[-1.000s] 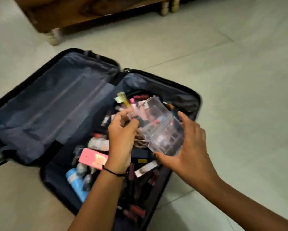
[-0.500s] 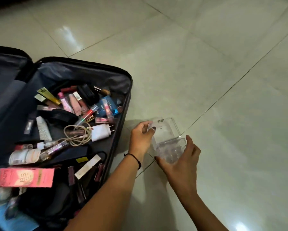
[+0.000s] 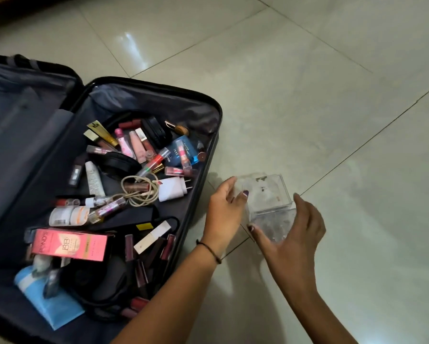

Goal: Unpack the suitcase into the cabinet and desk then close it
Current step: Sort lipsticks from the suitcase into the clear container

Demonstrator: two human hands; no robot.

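On the tiled floor [image 3: 332,95] lies the open black suitcase [image 3: 158,83]. Its right half holds lip-gloss tubes [image 3: 134,145], a white charger [image 3: 172,189], a coiled cable [image 3: 139,192], a pink Pond's BB carton [image 3: 69,244] and a blue pack [image 3: 47,301]. Just beside its right edge, the clear acrylic organiser [image 3: 268,192] stands on the tiles. The left hand [image 3: 224,209] touches its left side with fingers loosely spread, and the right hand [image 3: 297,229] is splayed around its near corner. Half a second ago both hands clasped the organiser; a second ago it was held above the suitcase.
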